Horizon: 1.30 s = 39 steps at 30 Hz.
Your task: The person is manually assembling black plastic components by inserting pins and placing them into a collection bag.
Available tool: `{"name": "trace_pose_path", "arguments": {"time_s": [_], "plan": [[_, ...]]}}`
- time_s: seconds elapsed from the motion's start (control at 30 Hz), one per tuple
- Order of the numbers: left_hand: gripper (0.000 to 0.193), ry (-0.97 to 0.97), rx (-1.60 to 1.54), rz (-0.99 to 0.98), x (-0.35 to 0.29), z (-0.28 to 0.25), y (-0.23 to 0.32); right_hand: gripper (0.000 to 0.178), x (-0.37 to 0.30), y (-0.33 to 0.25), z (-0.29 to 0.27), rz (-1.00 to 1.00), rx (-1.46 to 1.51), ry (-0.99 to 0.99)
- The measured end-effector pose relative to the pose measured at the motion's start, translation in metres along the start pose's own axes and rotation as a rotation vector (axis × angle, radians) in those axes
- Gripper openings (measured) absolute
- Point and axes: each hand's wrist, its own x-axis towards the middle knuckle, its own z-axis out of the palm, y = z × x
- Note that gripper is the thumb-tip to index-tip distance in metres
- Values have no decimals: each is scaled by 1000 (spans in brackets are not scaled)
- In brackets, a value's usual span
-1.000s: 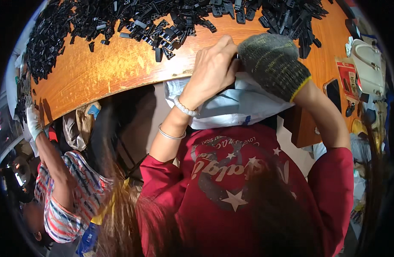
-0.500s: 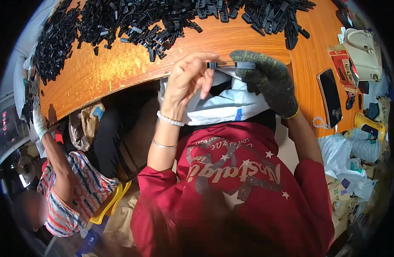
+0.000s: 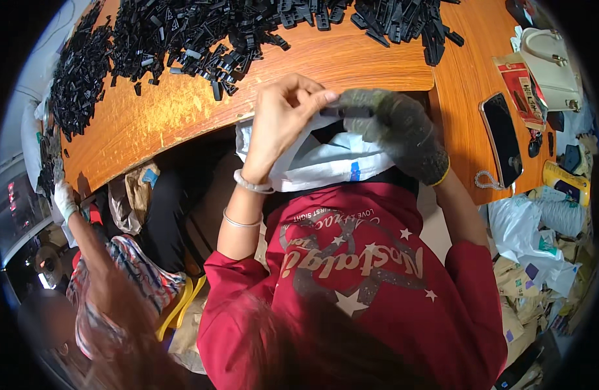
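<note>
My left hand [image 3: 288, 117], bare, with a bead bracelet and a bangle at the wrist, has thumb and fingers pinched at the left end of a dark plastic part [image 3: 348, 112]. The small black piece seen in it earlier is now hidden by the fingers. My right hand [image 3: 407, 130], in a dark knit glove, is closed around the part's other end and smeared by motion. Both hands are close together above a white bag [image 3: 312, 175] with a blue strip, spread open over my lap.
Heaps of small black plastic parts [image 3: 182, 39] cover the far side of the wooden table [image 3: 332, 62]. On the right lie a phone [image 3: 501, 140], a red packet [image 3: 524, 94] and a cream handbag [image 3: 550, 68]. A co-worker's gloved hand [image 3: 65, 198] is at the table's left edge.
My hands have come together, closing the gap between the small black piece in my left and the longer part in my right. The co-worker's upper body has leaned closer.
</note>
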Motion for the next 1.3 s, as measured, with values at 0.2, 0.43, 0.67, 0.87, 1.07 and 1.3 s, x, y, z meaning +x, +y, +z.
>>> {"name": "trace_pose_path", "arguments": {"time_s": [0.2, 0.43, 0.67, 0.87, 1.07, 1.3], "plan": [[13, 240, 419, 673, 61, 27, 9, 38, -16, 3, -6, 22, -10, -136], [21, 199, 895, 704, 92, 44, 15, 21, -15, 0, -12, 196, 187, 143], [5, 207, 1055, 1050, 95, 35, 6, 21, -6, 12, -19, 292, 331, 264], [6, 332, 371, 800, 49, 46, 3, 40, 7, 1, -19, 228, 381, 405], [16, 564, 552, 541, 30, 23, -1, 30, 18, 6, -16, 262, 428, 229], [30, 590, 1027, 251, 49, -10, -5, 35, 23, 28, -13, -388, -614, 250]]}}
